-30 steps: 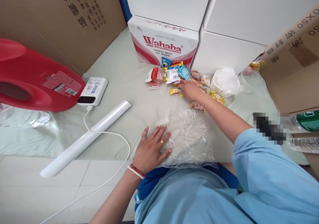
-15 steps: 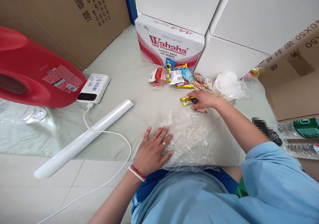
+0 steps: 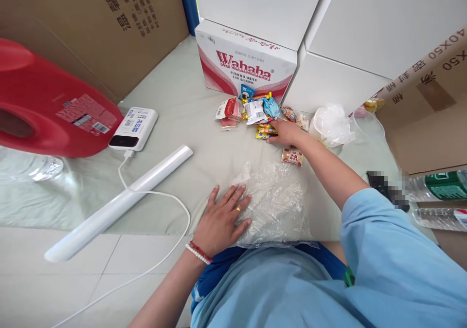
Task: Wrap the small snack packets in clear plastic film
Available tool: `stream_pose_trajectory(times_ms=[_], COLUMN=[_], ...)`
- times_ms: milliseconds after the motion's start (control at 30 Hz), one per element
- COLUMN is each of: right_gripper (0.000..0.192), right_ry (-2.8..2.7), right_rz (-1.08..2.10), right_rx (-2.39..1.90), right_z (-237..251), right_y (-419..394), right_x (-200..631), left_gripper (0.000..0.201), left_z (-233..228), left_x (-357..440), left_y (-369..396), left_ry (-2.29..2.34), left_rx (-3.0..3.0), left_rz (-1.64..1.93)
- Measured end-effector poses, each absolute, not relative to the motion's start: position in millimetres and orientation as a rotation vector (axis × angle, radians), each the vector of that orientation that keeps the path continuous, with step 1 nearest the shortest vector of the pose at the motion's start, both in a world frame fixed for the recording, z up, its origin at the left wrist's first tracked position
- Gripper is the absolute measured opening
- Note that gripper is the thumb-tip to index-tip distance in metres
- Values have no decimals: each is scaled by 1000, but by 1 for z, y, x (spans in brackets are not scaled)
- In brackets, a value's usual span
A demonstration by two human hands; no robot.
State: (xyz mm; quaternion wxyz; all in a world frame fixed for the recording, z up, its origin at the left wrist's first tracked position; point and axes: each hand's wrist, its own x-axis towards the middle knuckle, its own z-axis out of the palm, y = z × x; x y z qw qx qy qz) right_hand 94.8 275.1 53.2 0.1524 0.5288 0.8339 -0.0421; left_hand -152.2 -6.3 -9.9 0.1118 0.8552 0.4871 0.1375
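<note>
My left hand [image 3: 226, 216] lies flat, fingers spread, over the left edge of a crumpled clear plastic bag [image 3: 277, 206] at the table's near side. Farther off, my right hand [image 3: 286, 132] has its fingers curled on small yellow snack packets [image 3: 265, 132], at the near edge of a pile of wrapped snacks. Within that pile are a white packet [image 3: 254, 111], a blue packet [image 3: 271, 108] and a red-and-white packet [image 3: 228, 109]. One red-and-beige packet [image 3: 292, 156] lies apart, between my right forearm and the bag. My right fingertips are partly hidden among the wrappers.
A Wahaha carton [image 3: 248, 60] stands behind the snacks. To the left are a red jug [image 3: 54, 99], a white power device [image 3: 134, 129] with a cable, and a long white tube [image 3: 120, 201]. At right are a white cup [image 3: 319, 123] and water bottles [image 3: 441, 218].
My right hand has moved away from me and left, carrying or sliding the yellow packets to the pile. The red-and-beige packet is now uncovered. My left hand stays on the bag.
</note>
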Motion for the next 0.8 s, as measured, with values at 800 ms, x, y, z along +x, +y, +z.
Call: stream_pose_trajectory(times_ms=[800], right_gripper=[47], right_ry=[2574], right_rz=[-599], right_rx=[1185], right_z=[84], right_y=[88], right_x=[94], left_gripper=[88], left_z=[-14], left_x=[-149], left_y=[-6], left_ry=[1486], left_rx=[2547], left_rz=[314])
